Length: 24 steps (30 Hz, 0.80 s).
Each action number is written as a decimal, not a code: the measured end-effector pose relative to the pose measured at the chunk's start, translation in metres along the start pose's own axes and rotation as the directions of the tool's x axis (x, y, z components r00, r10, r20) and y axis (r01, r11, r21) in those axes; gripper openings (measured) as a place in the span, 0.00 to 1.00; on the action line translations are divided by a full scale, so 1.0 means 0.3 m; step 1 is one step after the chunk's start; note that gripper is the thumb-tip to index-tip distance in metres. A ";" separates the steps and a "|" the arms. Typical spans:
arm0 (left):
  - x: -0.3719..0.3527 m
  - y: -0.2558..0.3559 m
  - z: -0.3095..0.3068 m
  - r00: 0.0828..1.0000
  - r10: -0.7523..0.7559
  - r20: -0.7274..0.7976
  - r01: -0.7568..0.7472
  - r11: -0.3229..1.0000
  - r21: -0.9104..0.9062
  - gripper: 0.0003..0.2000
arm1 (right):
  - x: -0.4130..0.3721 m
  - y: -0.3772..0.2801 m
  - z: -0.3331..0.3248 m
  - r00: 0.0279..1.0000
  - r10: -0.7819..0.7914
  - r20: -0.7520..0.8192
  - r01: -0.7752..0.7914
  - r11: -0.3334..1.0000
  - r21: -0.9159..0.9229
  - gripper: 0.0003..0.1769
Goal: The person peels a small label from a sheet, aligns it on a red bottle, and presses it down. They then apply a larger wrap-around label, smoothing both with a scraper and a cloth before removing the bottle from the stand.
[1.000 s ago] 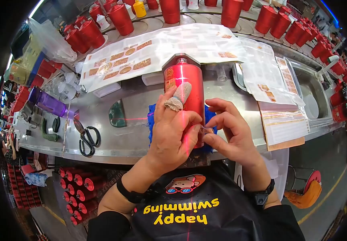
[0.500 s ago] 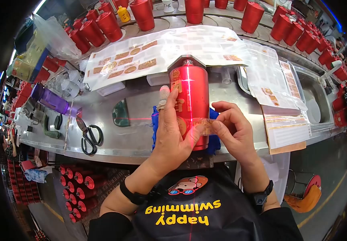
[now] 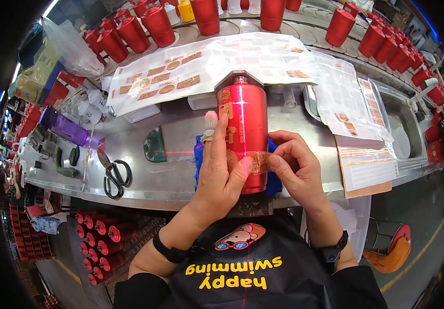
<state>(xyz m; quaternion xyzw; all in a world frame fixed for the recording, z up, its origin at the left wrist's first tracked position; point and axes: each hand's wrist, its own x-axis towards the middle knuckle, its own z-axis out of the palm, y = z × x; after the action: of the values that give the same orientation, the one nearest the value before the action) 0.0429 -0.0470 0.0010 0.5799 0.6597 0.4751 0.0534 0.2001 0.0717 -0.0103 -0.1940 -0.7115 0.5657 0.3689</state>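
Lying on the steel bench (image 3: pixel 181 129), from the left, are one purple bottle (image 3: pixel 65 130), one pair of black scissors (image 3: pixel 113 177), then one red bottle (image 3: pixel 242 129) on a blue cloth (image 3: pixel 273 181), neck pointing away. The left hand (image 3: pixel 222 172) is clamped round the bottle's left side, with the thumb on one clear decal strip (image 3: pixel 258 160). The right hand (image 3: pixel 294 167) pinches the strip's other end. Two decal sheets (image 3: pixel 201 64) lie behind. Since half a second ago the right fingers have curled in closer.
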 end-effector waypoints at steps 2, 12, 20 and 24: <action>0.000 0.000 0.000 1.000 -0.010 0.001 0.010 1.000 -0.014 0.39 | 0.000 0.000 -0.002 1.000 -0.003 0.002 0.003 1.000 -0.010 0.06; -0.007 0.020 0.033 0.994 -0.100 -0.044 0.095 0.990 -0.101 0.46 | 0.002 -0.026 -0.004 0.997 -0.078 -0.006 0.078 0.997 -0.014 0.07; -0.001 0.024 0.007 1.000 -0.031 0.003 0.031 0.996 -0.078 0.42 | 0.002 -0.024 0.001 0.997 -0.075 -0.008 0.075 0.997 -0.008 0.08; 0.001 0.024 -0.001 0.999 -0.036 0.041 0.040 0.995 -0.093 0.40 | 0.002 -0.021 0.000 0.997 -0.071 -0.012 0.071 0.997 -0.019 0.08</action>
<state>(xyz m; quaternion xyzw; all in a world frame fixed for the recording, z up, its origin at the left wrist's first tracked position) 0.0476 -0.0479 0.0062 0.5733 0.6463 0.4931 0.1024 0.2007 0.0703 -0.0042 -0.1756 -0.7208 0.5443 0.3916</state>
